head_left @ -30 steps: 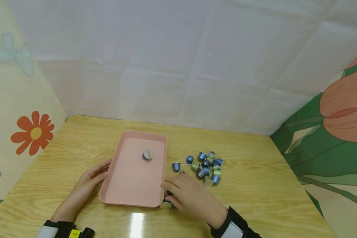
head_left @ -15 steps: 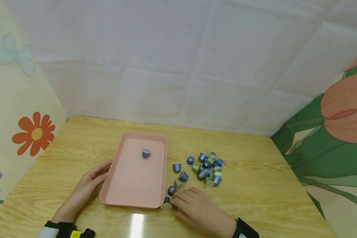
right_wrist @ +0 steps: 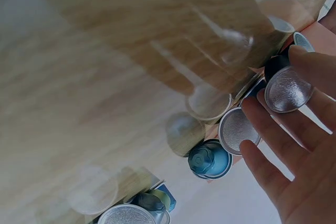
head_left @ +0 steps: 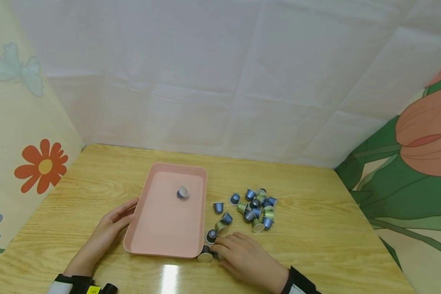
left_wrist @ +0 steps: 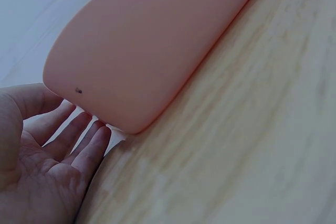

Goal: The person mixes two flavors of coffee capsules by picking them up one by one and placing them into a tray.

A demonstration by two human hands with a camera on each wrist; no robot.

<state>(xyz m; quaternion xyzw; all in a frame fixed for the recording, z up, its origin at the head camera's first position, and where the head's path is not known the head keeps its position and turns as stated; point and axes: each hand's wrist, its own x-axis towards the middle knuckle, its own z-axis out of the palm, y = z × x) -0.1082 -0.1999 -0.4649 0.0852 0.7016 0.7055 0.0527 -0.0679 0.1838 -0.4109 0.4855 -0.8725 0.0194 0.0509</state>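
Resting against the outer left wall of one pink rectangular tray (head_left: 165,220), the left hand (head_left: 106,229) is seen released, its fingers extended and laid along the side. Inside the tray, in the far half, one blue coffee capsule (head_left: 182,192) with a pale lid is contained. By the right hand (head_left: 244,258), one black capsule (right_wrist: 287,90) with a silver foil lid is pinched between thumb and fingers, near the tray's near right corner. Along the tray's right side five more capsules can be counted: two blue (head_left: 218,208), one green (head_left: 221,228), one dark (head_left: 211,235) and, by the corner, one black with a cream lid (head_left: 205,254). Farther right, one single blue capsule (head_left: 234,199) is placed just beside a heap of blue, green and dark capsules (head_left: 256,211); about a dozen are heaped there, exact numbers being obscured by overlap. Everything is supported by one wood-grain table (head_left: 316,228).
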